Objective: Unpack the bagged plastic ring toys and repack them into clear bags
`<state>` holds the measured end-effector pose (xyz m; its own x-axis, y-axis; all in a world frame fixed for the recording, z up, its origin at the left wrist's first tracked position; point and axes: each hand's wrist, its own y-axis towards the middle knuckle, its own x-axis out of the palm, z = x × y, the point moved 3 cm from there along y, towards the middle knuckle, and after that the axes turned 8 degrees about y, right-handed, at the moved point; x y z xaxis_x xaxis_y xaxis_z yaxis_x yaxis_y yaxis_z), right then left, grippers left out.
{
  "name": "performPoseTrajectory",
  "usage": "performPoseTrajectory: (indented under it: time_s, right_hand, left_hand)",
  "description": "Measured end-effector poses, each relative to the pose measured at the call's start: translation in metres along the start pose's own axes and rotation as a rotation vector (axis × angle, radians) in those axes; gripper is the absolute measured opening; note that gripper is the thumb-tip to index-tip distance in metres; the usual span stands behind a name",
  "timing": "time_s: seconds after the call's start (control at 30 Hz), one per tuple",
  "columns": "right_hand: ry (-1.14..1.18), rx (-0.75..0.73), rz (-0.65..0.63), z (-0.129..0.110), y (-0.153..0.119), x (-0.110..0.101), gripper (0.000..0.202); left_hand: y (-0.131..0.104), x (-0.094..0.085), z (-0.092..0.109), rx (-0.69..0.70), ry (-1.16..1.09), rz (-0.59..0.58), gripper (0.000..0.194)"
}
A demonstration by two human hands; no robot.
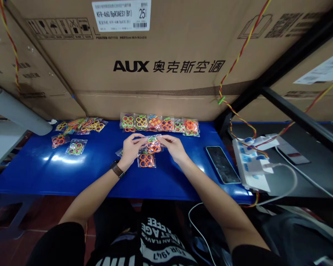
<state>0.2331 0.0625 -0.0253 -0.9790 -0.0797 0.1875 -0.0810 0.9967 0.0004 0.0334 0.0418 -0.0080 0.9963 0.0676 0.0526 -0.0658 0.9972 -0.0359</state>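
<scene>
Between my two hands is a small clear plastic packet (154, 146) with orange and purple ring-shaped pieces inside. My left hand (131, 149) pinches its upper left side, and my right hand (174, 147) pinches the upper right. Just below it on the blue table lies another packet of orange rings (146, 160). Part of a further clear packet (119, 152) shows from behind my left hand. Beyond my fingers, a row of similar packets (168, 124) in green, yellow, red and orange lies along the cardboard box.
A pile of packets (84, 125) lies at the back left, with a green-ring packet (76, 147) nearer. On the right are a phone (222, 164) and a white power strip (249, 166) with cables. A large cardboard box (166, 44) stands behind the blue table (94, 177).
</scene>
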Motion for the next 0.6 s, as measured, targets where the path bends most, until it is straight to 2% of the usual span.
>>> performPoseTrajectory:
  time_s: [0.1, 0.2, 0.27, 0.33, 0.43, 0.47, 0.53, 0.6]
  right_hand:
    - [-0.037, -0.09, 0.074, -0.008, 0.002, -0.006, 0.043]
    - [-0.024, -0.183, 0.198, -0.023, 0.005, -0.022, 0.043]
    - [-0.044, -0.188, 0.206, -0.031, 0.008, -0.036, 0.044]
    - [-0.093, -0.146, 0.141, -0.034, 0.011, -0.049, 0.044]
    - [-0.267, -0.14, 0.005, -0.027, 0.009, -0.065, 0.043]
    - [-0.349, -0.135, -0.022, -0.022, 0.006, -0.068, 0.046]
    - [-0.54, -0.12, -0.029, -0.013, -0.004, -0.074, 0.049]
    - [-0.737, -0.2, 0.02, -0.012, -0.017, -0.075, 0.047]
  left_hand:
    - [0.005, -0.009, 0.015, 0.045, 0.008, 0.031, 0.033]
    - [0.008, -0.033, 0.037, 0.114, 0.027, 0.116, 0.028]
    - [0.002, -0.054, 0.049, 0.17, 0.087, 0.155, 0.025]
    - [-0.011, -0.074, 0.055, 0.234, 0.249, 0.13, 0.022]
    - [-0.042, -0.089, 0.046, 0.395, 0.752, -0.078, 0.027]
    - [-0.053, -0.091, 0.039, 0.455, 0.946, -0.146, 0.035]
    - [-0.069, -0.093, 0.022, 0.509, 1.239, -0.2, 0.056]
    - [-0.076, -0.094, 0.007, 0.533, 1.407, -0.235, 0.061]
